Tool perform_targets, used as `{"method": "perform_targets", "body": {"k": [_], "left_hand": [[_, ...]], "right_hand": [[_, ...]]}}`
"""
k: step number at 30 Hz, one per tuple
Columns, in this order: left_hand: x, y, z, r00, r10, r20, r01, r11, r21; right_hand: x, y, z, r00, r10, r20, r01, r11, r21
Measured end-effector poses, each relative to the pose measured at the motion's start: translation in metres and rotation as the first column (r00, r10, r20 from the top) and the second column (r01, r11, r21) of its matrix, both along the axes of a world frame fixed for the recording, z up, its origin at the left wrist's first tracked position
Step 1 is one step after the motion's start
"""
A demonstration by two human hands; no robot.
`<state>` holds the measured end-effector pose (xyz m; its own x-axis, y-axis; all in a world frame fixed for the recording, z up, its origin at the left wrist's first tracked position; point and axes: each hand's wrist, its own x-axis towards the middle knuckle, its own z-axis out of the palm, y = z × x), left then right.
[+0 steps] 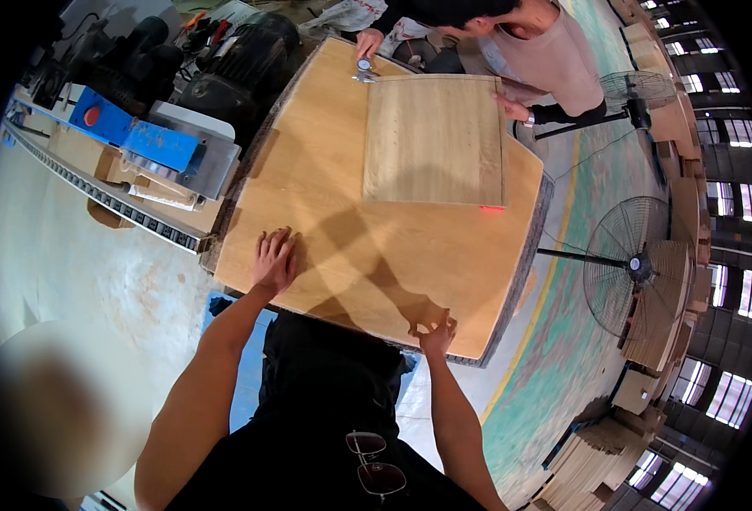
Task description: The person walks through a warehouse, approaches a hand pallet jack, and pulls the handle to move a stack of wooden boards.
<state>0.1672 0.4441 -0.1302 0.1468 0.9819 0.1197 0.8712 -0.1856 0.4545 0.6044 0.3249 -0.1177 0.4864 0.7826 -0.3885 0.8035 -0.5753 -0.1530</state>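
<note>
My left hand (277, 259) lies on the light wooden tabletop (308, 170) near its left front corner, fingers spread and nothing in them. At the front edge, farther right, my right hand (437, 334) rests with its fingertips on the wood; the fingers are bent and apart, holding nothing. A square wood-grain panel (434, 140) lies on the far half of the table, away from both my hands. Across the table, a person holds a dial caliper (364, 70) at the panel's far left corner. That person's other hand (514, 109) touches the panel's right side.
Left of the table stand a roller rail (112, 200), a machine with blue parts (161, 146) and a dark motor (244, 64). A large stand fan (638, 268) and a second fan (638, 89) are on the right. Stacked boards (593, 460) sit behind them.
</note>
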Motion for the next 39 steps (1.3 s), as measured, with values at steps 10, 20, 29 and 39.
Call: {"method": "perform_targets", "body": {"k": [10,20,29,39], "left_hand": [[0.001,-0.001,0.000,1.000,-0.003,-0.015,0.002,1.000,-0.012],[0.018,-0.005,-0.003,0.991,0.120,0.057,-0.123,0.991,0.051],[0.044,-0.020,-0.010,0.976,0.191,0.108,-0.193,0.981,0.012],[0.041,-0.016,0.000,0.987,0.148,0.069,-0.149,0.989,0.014]], "right_hand": [[0.005,-0.006,-0.008,0.998,0.036,0.041,-0.035,0.999,-0.030],[0.007,-0.005,-0.003,0.998,-0.019,-0.067,0.013,0.996,-0.092],[0.005,-0.003,-0.006,0.998,-0.038,-0.045,0.033,0.994,-0.101],[0.004,-0.006,0.000,0.992,0.119,0.046,-0.120,0.993,0.016]]}}
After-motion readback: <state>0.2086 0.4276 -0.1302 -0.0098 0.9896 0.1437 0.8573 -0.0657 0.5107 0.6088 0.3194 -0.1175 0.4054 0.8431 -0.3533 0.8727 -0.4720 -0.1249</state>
